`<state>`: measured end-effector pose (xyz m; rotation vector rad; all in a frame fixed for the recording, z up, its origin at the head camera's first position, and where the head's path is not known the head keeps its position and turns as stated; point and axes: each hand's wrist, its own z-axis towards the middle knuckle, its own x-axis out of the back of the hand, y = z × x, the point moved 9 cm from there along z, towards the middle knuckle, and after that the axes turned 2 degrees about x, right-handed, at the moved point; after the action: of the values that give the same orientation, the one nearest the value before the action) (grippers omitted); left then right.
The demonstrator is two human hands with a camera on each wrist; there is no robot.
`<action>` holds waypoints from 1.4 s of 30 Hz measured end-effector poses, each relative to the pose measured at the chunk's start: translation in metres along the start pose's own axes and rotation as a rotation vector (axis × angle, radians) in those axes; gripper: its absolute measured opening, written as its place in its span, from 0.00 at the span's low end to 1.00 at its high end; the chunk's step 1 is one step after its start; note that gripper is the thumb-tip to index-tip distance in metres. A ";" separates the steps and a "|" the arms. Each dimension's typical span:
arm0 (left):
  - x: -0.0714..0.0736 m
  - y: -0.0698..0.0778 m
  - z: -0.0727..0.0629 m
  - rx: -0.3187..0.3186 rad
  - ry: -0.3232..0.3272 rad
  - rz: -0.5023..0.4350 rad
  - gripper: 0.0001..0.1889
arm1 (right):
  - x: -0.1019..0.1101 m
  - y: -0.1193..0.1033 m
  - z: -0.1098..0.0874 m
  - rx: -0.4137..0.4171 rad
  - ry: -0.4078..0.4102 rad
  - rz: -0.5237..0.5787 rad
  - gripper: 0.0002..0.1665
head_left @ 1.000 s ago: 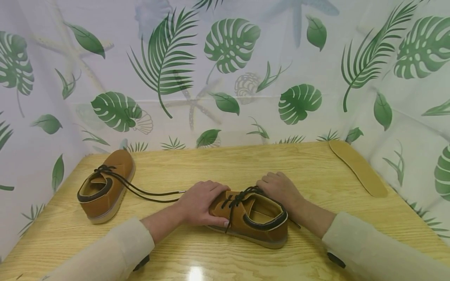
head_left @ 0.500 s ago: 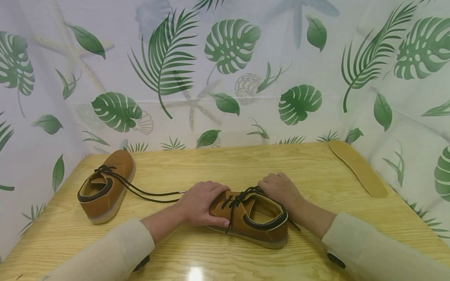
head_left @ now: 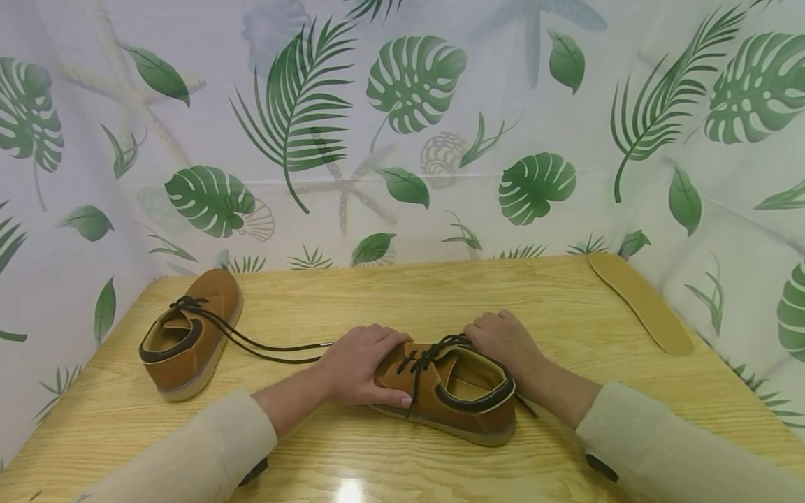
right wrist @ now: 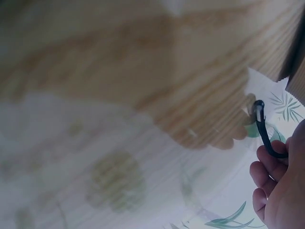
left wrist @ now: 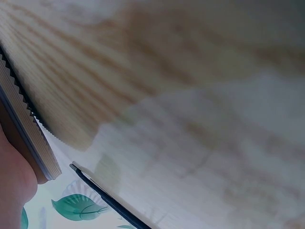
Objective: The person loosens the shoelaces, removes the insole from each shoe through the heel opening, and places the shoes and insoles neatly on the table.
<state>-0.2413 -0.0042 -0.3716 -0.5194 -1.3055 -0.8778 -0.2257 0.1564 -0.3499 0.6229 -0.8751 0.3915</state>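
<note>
A brown lace-up shoe (head_left: 481,420) with a dark padded collar lies sole down at the middle of the table, toe to the left. Over its toe my left hand (head_left: 360,365) grips, the thumb on the near side. In the left wrist view only part of that hand shows, against the shoe's ridged sole (left wrist: 28,114). Beyond the opening, my right hand (head_left: 506,344) holds the black shoelace (head_left: 451,340) in curled fingers. The right wrist view shows the lace's tipped end (right wrist: 259,109) sticking out of the fist. Another lace end hangs over the shoe's near side.
The matching brown shoe (head_left: 185,372) stands at the left, its long black laces (head_left: 270,347) trailing toward my left hand. A tan insole (head_left: 641,302) lies at the table's right edge. Leaf-printed cloth (head_left: 440,223) encloses the wooden table at the back and sides.
My right hand has shifted very slightly to the right with the lace. The left hand and both shoes look unmoved.
</note>
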 end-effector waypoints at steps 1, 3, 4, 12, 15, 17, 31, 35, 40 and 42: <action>0.000 0.000 0.000 0.003 -0.002 0.001 0.46 | 0.000 0.000 0.000 -0.003 -0.001 0.003 0.11; -0.001 0.000 0.000 0.004 -0.003 0.004 0.46 | 0.000 0.000 0.000 -0.010 -0.007 0.012 0.12; -0.001 -0.001 0.000 0.005 -0.003 0.005 0.46 | 0.000 0.001 0.000 -0.014 -0.012 0.014 0.13; -0.001 -0.001 0.001 0.014 -0.010 -0.001 0.47 | -0.007 0.004 0.001 -0.052 -0.097 -0.021 0.22; -0.002 -0.001 0.001 0.017 -0.016 -0.004 0.47 | -0.009 0.005 0.001 -0.059 -0.129 -0.031 0.23; -0.002 -0.001 0.001 0.018 -0.022 -0.006 0.47 | -0.010 0.005 0.001 -0.060 -0.134 -0.023 0.22; -0.002 0.000 0.001 0.018 -0.028 -0.008 0.48 | 0.003 -0.001 0.004 0.043 0.121 0.237 0.08; -0.001 0.000 0.000 0.020 -0.028 -0.007 0.48 | 0.002 -0.002 0.003 0.058 0.109 0.218 0.06; -0.002 -0.001 0.000 0.022 -0.031 -0.005 0.48 | -0.002 -0.004 0.002 0.078 0.092 0.193 0.06; -0.002 -0.001 0.000 0.019 -0.029 -0.008 0.48 | -0.003 -0.004 0.002 0.085 0.083 0.183 0.05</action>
<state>-0.2420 -0.0043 -0.3740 -0.5139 -1.3421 -0.8667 -0.2259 0.1522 -0.3527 0.6027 -0.8418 0.6181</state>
